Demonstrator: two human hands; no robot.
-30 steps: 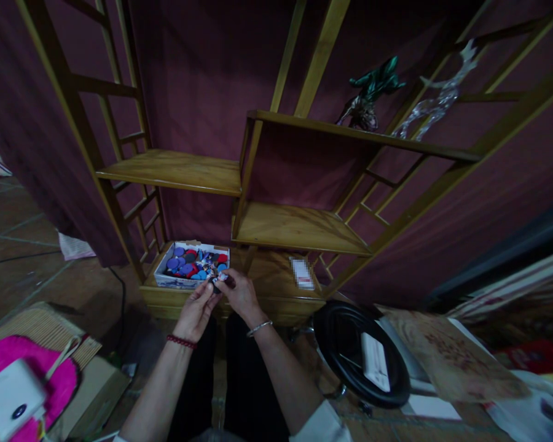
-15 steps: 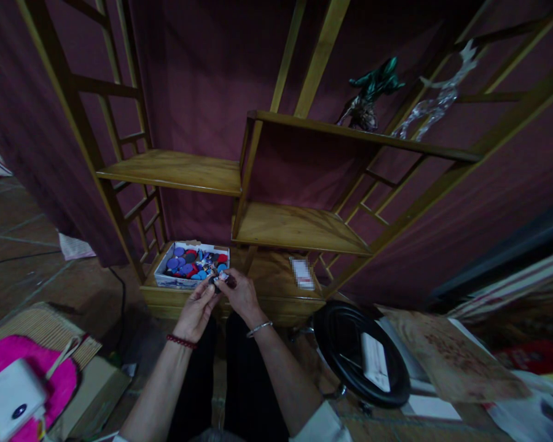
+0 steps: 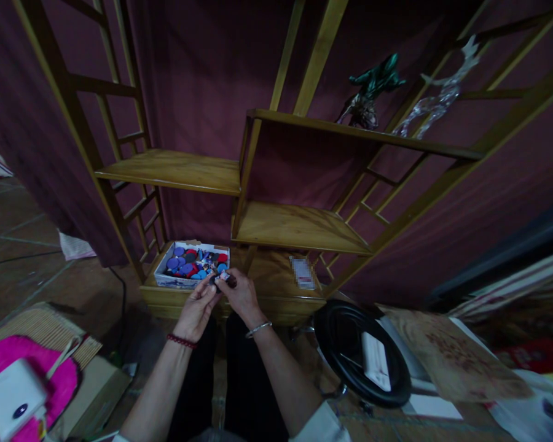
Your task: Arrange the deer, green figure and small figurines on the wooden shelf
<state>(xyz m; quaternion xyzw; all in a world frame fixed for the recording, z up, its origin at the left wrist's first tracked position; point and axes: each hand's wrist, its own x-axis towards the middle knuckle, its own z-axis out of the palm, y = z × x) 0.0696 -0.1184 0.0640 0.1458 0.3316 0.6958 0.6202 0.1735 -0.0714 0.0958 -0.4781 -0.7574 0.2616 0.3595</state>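
Between the fingers of both hands is a small figurine [image 3: 222, 279] with a dark part and pale, coloured bits; its details are too small to make out. My left hand [image 3: 199, 309] pinches its dark side, and a dark red bead bracelet circles that wrist. From the other side my right hand [image 3: 242, 297] grips it, below which I see a silver bangle. Just beyond the hands, a white cardboard box [image 3: 177, 283] stands on the low shelf, filled with blue, purple, red and black round discs and small colourful pieces.
The wooden shelf unit [image 3: 299, 228] rises ahead, with a green figure [image 3: 368, 92] and a clear deer ornament [image 3: 442, 98] on its upper board. At right stands a black round stool [image 3: 336, 368] bearing a white box [image 3: 376, 362]. A white device [image 3: 13, 396] lies on pink cloth at left.
Both hands stay almost in place, holding the figurine. Only a very slight shift of its angle and of the fingers shows.
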